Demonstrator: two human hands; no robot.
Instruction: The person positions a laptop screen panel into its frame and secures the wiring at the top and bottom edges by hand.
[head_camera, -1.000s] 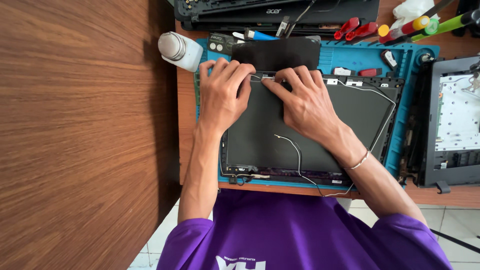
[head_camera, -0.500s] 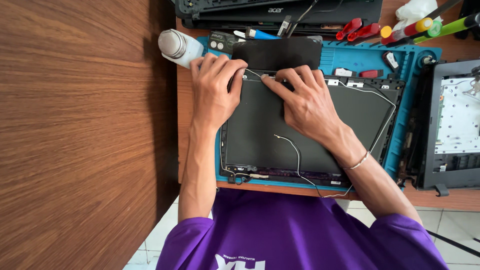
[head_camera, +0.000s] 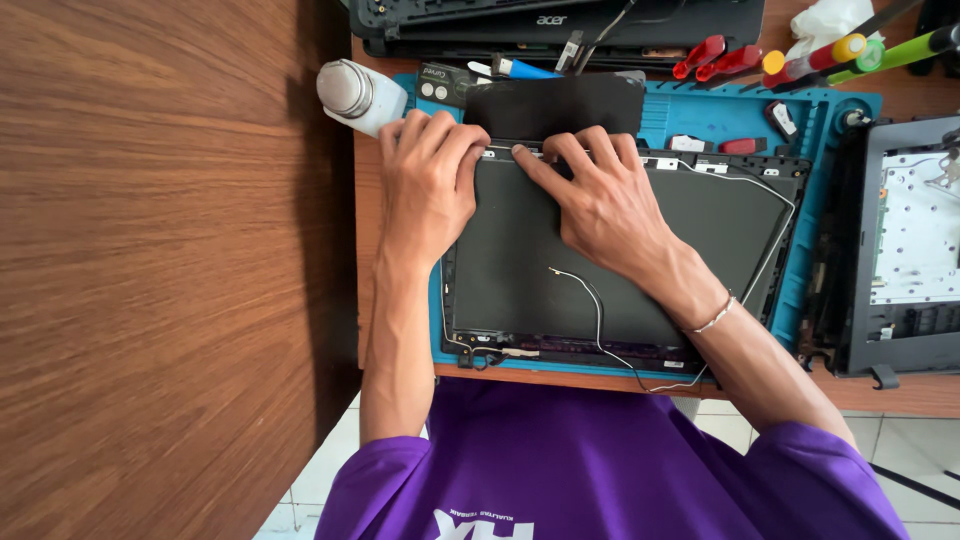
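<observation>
Both hands press flat, fingers spread: left hand (head_camera: 428, 180) and right hand (head_camera: 600, 195) on the laptop lid's (head_camera: 520, 280) far edge; keep pressure even, avoiding the thin cable (head_camera: 590, 295).

Brown wood-grain panel (head_camera: 160, 270) fills left half of frame. Wooden desk (head_camera: 900, 395) spans right, edge lower right. White tiled floor (head_camera: 905, 450) below, lower right and lower left. Even daylight, soft shadows.
</observation>
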